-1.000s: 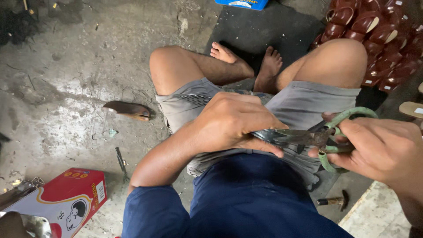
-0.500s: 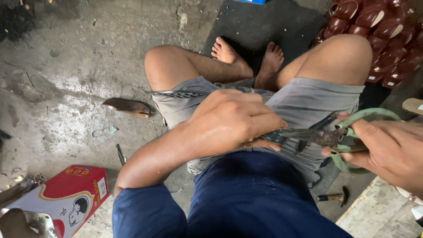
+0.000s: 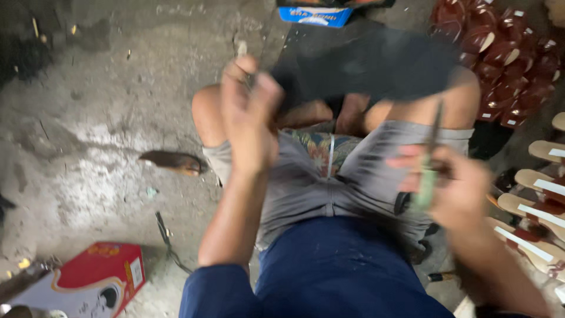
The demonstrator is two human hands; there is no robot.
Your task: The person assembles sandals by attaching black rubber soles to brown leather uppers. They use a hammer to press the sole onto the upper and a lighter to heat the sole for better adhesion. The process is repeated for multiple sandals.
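I sit on a concrete floor with my knees apart, in grey shorts and a blue shirt. My left hand (image 3: 250, 112) is raised above my left knee and pinches the edge of a floppy black sheet (image 3: 376, 65) that hangs across in front of my legs. Over my right thigh, my right hand (image 3: 462, 191) grips green-handled scissors (image 3: 428, 171), blades pointing up toward the sheet's lower edge. The picture is blurred, so I cannot tell whether the blades touch the sheet.
A brown shoe sole (image 3: 173, 160) lies on the floor to the left. A red box (image 3: 100, 282) sits at the bottom left beside a thin dark cord (image 3: 168, 241). Dark red shoe pieces (image 3: 500, 53) are piled at the upper right, pale wooden soles (image 3: 541, 194) at the right.
My left hand has risen from my lap and lifted the black sheet. The scissors have swung from lying level across my lap to pointing upward.
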